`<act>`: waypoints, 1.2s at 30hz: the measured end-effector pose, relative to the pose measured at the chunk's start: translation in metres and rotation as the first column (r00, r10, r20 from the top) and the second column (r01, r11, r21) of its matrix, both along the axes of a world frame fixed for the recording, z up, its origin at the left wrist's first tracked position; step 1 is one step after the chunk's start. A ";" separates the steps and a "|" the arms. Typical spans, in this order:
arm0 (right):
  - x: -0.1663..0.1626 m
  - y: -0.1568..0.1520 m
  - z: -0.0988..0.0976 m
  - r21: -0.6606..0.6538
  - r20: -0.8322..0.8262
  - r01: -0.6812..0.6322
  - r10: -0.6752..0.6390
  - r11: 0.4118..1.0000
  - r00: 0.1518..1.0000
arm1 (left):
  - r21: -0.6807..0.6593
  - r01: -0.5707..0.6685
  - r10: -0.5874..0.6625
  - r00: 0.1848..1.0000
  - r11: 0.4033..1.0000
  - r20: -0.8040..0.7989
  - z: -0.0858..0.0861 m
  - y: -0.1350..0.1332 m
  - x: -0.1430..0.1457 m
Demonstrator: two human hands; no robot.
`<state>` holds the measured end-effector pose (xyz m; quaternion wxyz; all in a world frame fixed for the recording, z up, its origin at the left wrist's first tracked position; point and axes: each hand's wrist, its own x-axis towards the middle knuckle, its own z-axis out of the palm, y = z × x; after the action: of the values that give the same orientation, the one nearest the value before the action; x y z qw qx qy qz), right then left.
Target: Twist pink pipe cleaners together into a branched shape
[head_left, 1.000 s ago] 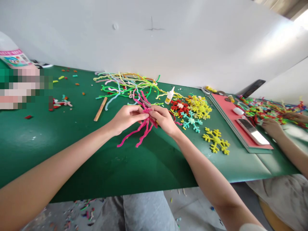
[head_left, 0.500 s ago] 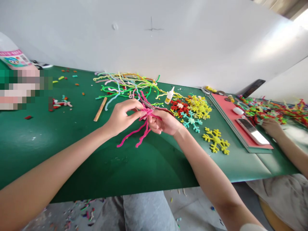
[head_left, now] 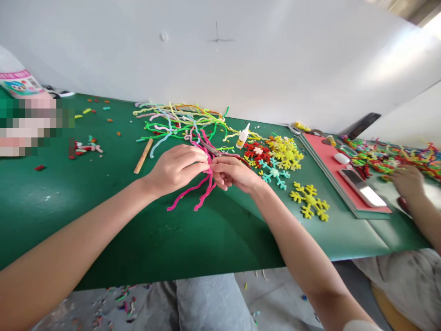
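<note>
Pink pipe cleaners (head_left: 204, 195) are pinched between my two hands over the green table, with long wavy ends hanging toward me and others running away from me. My left hand (head_left: 177, 168) closes on them from the left, its fingers over their middle. My right hand (head_left: 234, 172) grips them from the right, fingertips almost touching the left ones. The middle of the pink pieces is mostly hidden by my fingers. Scissors (head_left: 215, 151) lie just behind my right hand, their handles partly covered. A white glue bottle (head_left: 243, 136) stands behind that hand.
Loose pipe cleaners (head_left: 172, 119) lie along the wall. Finished yellow (head_left: 310, 202), teal (head_left: 274, 174) and red snowflakes lie right, beside a red folder (head_left: 327, 161) with a phone (head_left: 363, 187). A wooden stick (head_left: 143, 156) is at left. Another person's hand (head_left: 409, 184) works far right.
My left hand has turned, and its fingers now cover the pink middle that showed before. My right fingers have shifted slightly. The other person's hand has moved right.
</note>
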<state>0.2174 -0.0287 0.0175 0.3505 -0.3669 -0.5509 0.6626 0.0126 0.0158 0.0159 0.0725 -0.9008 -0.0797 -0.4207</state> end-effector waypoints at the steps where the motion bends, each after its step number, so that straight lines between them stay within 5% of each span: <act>1: 0.001 0.001 -0.001 -0.028 -0.019 -0.017 0.017 0.999 1.000 | 0.035 0.015 -0.015 1.000 0.999 -0.001 0.000 0.000 0.000; 12: 0.002 0.006 -0.009 -0.165 -0.155 0.014 -0.040 0.986 0.987 | 0.197 0.018 0.002 0.995 0.980 -0.100 0.000 -0.001 -0.002; 23: 0.000 0.005 -0.010 -0.211 -0.225 -0.045 -0.004 0.976 0.974 | 0.095 -0.018 0.022 0.999 0.995 -0.042 -0.004 -0.005 0.003; 31: -0.006 0.001 -0.008 -0.008 -0.204 0.113 -0.112 0.994 0.973 | -0.242 -0.124 0.139 0.989 0.962 0.048 -0.006 -0.011 0.010; 34: -0.007 0.002 -0.010 0.114 -0.192 0.170 -0.146 0.979 0.970 | -0.448 -0.107 0.164 0.982 0.888 0.091 -0.003 -0.015 0.014; 36: -0.008 0.004 -0.013 0.214 -0.192 0.214 -0.174 0.953 0.966 | -0.619 -0.069 0.171 0.979 0.783 0.108 -0.001 -0.018 0.016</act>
<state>0.2099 -0.0247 0.0047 0.5006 -0.3176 -0.5538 0.5847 0.0286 -0.0017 0.0153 -0.2026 -0.8325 -0.2741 -0.4368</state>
